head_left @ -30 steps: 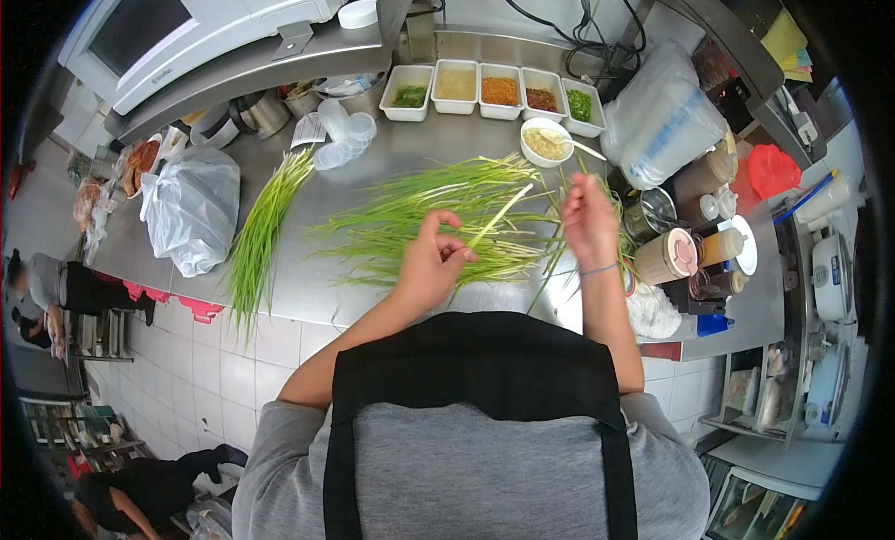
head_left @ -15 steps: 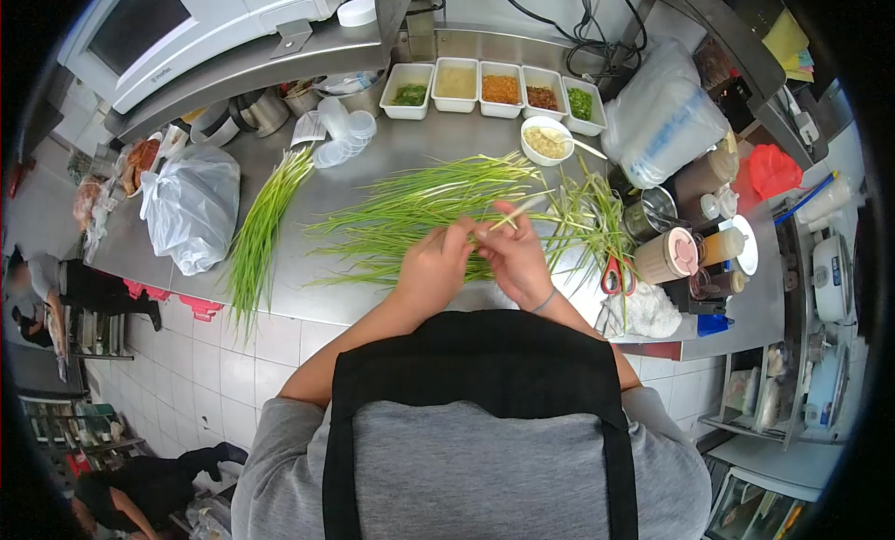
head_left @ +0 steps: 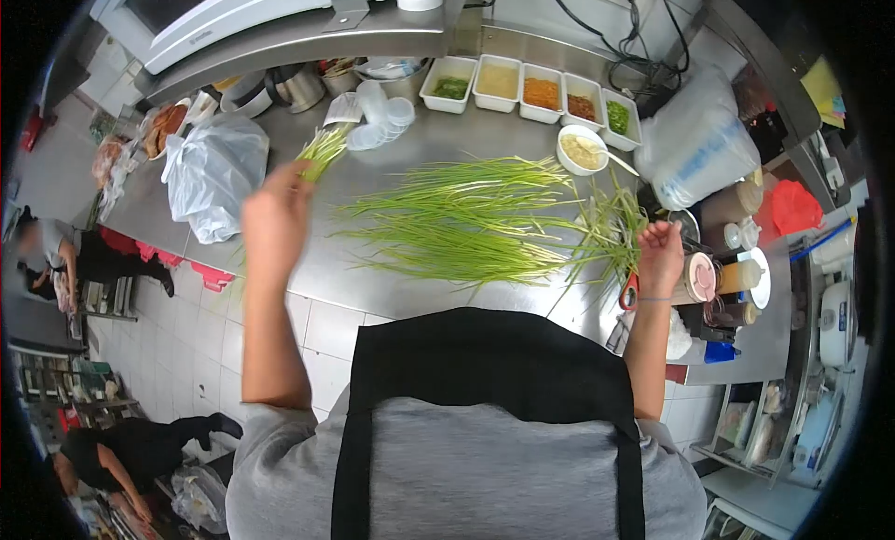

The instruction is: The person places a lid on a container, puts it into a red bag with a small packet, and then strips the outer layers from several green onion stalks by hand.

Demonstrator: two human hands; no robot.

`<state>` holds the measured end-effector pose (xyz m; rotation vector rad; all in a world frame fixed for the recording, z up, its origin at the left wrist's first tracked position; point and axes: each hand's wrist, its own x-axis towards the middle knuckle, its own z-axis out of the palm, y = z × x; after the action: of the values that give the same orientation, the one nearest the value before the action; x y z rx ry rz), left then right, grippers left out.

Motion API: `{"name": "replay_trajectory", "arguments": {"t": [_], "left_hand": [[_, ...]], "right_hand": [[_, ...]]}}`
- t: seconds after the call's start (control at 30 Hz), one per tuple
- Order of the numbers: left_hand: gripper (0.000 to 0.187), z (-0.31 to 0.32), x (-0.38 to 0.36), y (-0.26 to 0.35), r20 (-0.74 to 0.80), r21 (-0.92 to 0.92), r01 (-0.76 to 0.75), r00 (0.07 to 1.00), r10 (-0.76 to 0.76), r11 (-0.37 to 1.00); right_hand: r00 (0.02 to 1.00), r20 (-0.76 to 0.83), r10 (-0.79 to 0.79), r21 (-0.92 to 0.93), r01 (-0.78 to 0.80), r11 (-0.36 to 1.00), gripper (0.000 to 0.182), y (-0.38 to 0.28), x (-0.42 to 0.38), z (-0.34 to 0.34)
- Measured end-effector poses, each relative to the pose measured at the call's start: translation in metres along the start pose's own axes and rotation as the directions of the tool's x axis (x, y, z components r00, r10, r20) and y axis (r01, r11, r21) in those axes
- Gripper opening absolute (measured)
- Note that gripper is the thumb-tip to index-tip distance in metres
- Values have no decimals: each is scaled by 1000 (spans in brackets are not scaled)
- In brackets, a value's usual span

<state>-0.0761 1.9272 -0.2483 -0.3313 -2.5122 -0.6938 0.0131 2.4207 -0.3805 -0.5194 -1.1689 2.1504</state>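
My left hand [head_left: 278,214], blurred by motion, is over the left bundle of green onions [head_left: 326,150]. The bundle's pale ends show past its fingertips; my hand and forearm hide most of the rest. Whether the fingers grip any stalk cannot be made out. My right hand [head_left: 660,256] is raised beside a tangled heap of green onion trimmings [head_left: 611,225], fingers loosely curled and apart, with nothing visible in them. Between my hands, a wide spread of green onions [head_left: 466,218] lies on the steel table [head_left: 354,283]. Red-handled scissors [head_left: 629,293] lie partly hidden by my right hand.
White tubs of chopped ingredients [head_left: 541,92] line the back, with a white bowl [head_left: 583,150] and spoon in front. Clear plastic lids [head_left: 380,120] and a tied plastic bag [head_left: 214,176] are left. Sauce containers [head_left: 699,279] crowd the right. Two other people are at far left.
My hands have parted from the middle, where they held a stalk together. The left has swung left to the bundle; the right has moved right beside the trimmings. The view has shifted.
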Motion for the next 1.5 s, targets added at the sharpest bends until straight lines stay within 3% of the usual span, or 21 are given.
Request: {"name": "replay_trajectory", "arguments": {"t": [0.07, 0.17, 0.27, 0.33, 0.4, 0.47, 0.53, 0.6, 0.63, 0.67, 0.73, 0.83, 0.87, 0.93, 1.03, 1.13, 1.23, 1.33, 1.4, 1.5], "left_hand": [[19, -26, 16, -30, -102, 177, 82, 993, -64, 981], [19, -28, 37, -64, -124, 261, 70, 992, -38, 963], [27, 18, 53, -125, 70, 205, 120, 988, -137, 971], [53, 65, 49, -185, 106, 306, 37, 992, -72, 951], [72, 105, 32, -219, 149, 321, 134, 970, -190, 938], [85, 111, 28, -211, 205, 399, 228, 922, -328, 888], [93, 103, 18, -166, 263, 534, 293, 834, -485, 793], [88, 116, 10, -179, 234, 537, 343, 817, -527, 771], [85, 124, 7, -189, 222, 537, 367, 807, -547, 759], [84, 130, 4, -199, 211, 531, 352, 826, -523, 771], [82, 137, 2, -216, 183, 523, 322, 862, -472, 789], [80, 131, 8, -196, 164, 558, 345, 845, -508, 755], [80, 126, 11, -181, 156, 576, 362, 832, -533, 733], [82, 127, 2, -158, 65, 504, 286, 928, -366, 815], [83, 132, -25, -114, -26, 320, 110, 994, -108, 941], [81, 126, -83, -56, 40, 17, -99, 994, 98, 995], [80, 130, -129, -34, 210, -58, -144, 966, 153, 988], [78, 130, -132, -33, 227, -81, -124, 964, 139, 989], [76, 134, -129, -36, 166, -87, -57, 984, 71, 995], [74, 131, -132, -30, 192, 72, -45, 981, 30, 996]], "right_hand": [[999, 38, 7, -46, -5, 999, 25, 2, 0, -7], [999, 29, 27, -145, -23, 989, 22, 8, -3, -2], [997, 55, 53, -212, -40, 976, 19, 18, -8, 4], [997, 71, 35, -252, -17, 968, 18, 21, -12, 11], [998, 61, -12, -304, 30, 952, 18, 18, -19, 20], [998, 66, -8, -349, 31, 937, 18, 13, -17, 14], [998, 67, -21, -380, 45, 924, 19, 9, -17, 8], [996, 67, -55, -398, 77, 914, 19, 5, -16, 6], [984, 138, -116, -529, 172, 831, 17, 6, -14, 2], [974, 183, -134, -528, 212, 822, 12, 10, -13, -2], [975, 221, -36, -506, 146, 850, 6, 12, -22, 5], [960, 273, 57, -542, 105, 834, 19, 26, -32, 23], [935, 352, 55, -590, 175, 788, 21, 32, -31, 27], [863, 500, 75, -655, 321, 684, 25, 43, -31, 34], [779, 579, 241, -761, 411, 502, 23, 48, -55, 57], [488, 868, 93, -497, 856, 143, 20, 56, -83, 73], [590, 734, 337, -641, 765, 56, 25, 74, -70, 79], [654, 710, 262, -697, 705, 131, 28, 82, -46, 99], [674, 728, 129, -684, 727, 62, 29, 84, -28, 118], [652, 748, -124, -654, 756, 29, 28, 78, -24, 122]]}}
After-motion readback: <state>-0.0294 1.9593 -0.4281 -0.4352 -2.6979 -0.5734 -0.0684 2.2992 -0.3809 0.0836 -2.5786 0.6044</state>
